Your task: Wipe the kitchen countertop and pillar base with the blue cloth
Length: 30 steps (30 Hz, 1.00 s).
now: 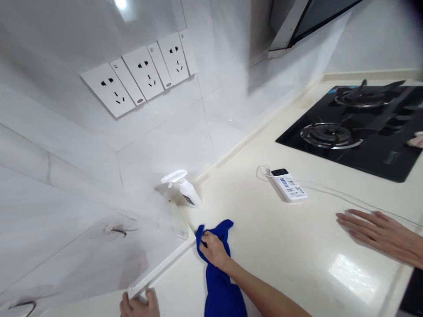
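Note:
My right hand is closed on a blue cloth, pressing it to the pale countertop near the corner of the wall trim. The cloth's lower part trails along the counter past the bottom of the view. At the lower left, my left hand rests by the end of the white trim strip, thumb and fingers apart; the frame's edge cuts it off. A white spray bottle stands upright against the wall, just beyond the cloth.
Another person's hand lies flat on the counter at right. A white power bank with a cable lies mid-counter. Behind it is a black gas stove. Sockets line the tiled wall, and wires stick out lower down.

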{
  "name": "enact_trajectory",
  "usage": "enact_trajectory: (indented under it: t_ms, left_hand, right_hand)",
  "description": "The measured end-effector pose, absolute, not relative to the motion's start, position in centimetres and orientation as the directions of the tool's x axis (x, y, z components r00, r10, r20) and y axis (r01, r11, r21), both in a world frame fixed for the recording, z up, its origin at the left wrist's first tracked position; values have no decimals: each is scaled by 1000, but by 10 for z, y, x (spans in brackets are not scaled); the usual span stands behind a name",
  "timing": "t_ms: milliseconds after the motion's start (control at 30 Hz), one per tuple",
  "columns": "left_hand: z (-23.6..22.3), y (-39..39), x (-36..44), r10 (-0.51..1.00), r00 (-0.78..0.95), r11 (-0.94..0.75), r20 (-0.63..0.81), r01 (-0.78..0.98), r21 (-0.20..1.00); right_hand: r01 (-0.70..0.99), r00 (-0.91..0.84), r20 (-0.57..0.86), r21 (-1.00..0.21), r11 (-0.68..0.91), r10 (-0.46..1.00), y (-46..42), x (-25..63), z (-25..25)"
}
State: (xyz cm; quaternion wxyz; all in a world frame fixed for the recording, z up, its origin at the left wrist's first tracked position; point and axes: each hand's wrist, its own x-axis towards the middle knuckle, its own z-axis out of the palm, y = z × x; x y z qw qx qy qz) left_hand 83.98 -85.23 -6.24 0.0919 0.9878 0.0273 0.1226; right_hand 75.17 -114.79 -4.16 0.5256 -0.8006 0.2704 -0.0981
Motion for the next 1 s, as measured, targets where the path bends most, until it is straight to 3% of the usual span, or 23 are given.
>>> enact_trajectory:
  t_ms: [533,800,1000]
  left_hand:
    - [-46,-862,833,66,983,-987,169,40,155]
    - [-43,-862,833,79,986,-990,148,60,125]
    - [-41,-863,833,85,987,-991,140,69,111]
  right_hand:
    - [-108,846,-21,-985,-132,-533,-1165,801,-53]
    - [44,790,163,-977,-210,-591,-1171,839,-57]
    - [77,690,257,-956,-285,-677,-1155,813,-58]
